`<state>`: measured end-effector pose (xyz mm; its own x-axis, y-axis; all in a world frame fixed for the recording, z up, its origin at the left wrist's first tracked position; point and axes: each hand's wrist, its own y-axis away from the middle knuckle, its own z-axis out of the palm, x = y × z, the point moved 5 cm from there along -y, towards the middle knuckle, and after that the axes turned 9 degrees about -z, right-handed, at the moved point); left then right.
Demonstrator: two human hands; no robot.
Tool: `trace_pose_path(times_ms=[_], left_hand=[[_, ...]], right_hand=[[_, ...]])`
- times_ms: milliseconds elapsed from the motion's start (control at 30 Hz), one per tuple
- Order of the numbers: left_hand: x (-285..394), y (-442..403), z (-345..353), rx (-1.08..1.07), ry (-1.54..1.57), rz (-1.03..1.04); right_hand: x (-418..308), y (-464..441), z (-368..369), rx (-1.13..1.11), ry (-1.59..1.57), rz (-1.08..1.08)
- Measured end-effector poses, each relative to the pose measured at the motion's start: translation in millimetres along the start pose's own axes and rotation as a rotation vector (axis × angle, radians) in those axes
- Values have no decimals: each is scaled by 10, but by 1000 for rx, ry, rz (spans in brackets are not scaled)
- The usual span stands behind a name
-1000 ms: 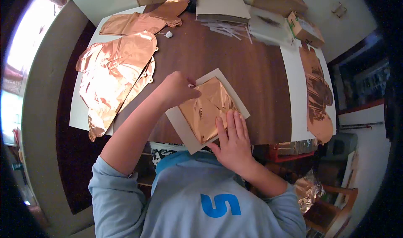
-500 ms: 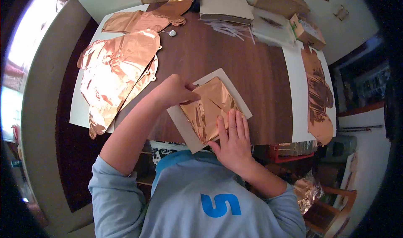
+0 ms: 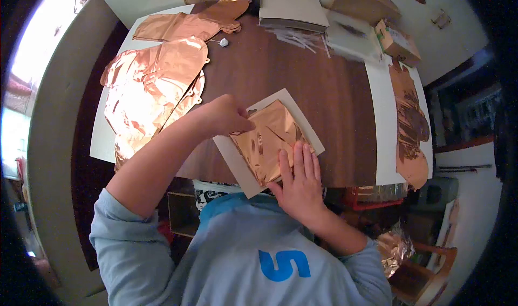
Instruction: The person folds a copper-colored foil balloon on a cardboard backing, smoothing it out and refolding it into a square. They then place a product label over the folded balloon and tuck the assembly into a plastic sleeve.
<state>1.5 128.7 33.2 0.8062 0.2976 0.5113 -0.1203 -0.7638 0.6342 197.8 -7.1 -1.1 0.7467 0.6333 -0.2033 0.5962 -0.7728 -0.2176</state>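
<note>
A folded copper-coloured foil sheet (image 3: 267, 136) lies on a white card (image 3: 237, 168) near the table's front edge. My left hand (image 3: 229, 115) is at the upper left corner of the foil, its fingers pinched together on the foil's edge. Flat on the lower right part of the foil rests my right hand (image 3: 301, 182), with its fingers stretched out.
Large copper foil shapes (image 3: 156, 79) lie on the left of the brown table (image 3: 345, 112). More foil (image 3: 408, 117) is on a white sheet at the right. White boxes (image 3: 294, 9), clear strips (image 3: 297, 39) and a small carton (image 3: 397, 42) stand at the back.
My left forearm and elbow have swung outward to the left, while the left hand stays at the foil's corner. My right hand has hardly moved. The view has shifted slightly.
</note>
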Motion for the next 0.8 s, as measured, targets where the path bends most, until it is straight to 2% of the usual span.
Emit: trace_pose_path(times_ms=[233,433,533,633,733,800], left_hand=[[-53,-1,55,36,19,62],[-84,6,33,-19,69,44],[13,119,-6,-31,45,64],[-22,61,-2,-50,55,92],[-24,80,-69,-17,12,134],[-44,69,-71,-8,24,146]], right_hand=[[34,-39,-165,16,-34,-21],[584,-702,-737,159,-151,-211],[729,-1297,-592,34,-423,-460],[680,-1675,-308,-251,-475,-515],[589,-1779,-192,-434,-391,-537],[616,-1794,-164,-437,-454,-524]])
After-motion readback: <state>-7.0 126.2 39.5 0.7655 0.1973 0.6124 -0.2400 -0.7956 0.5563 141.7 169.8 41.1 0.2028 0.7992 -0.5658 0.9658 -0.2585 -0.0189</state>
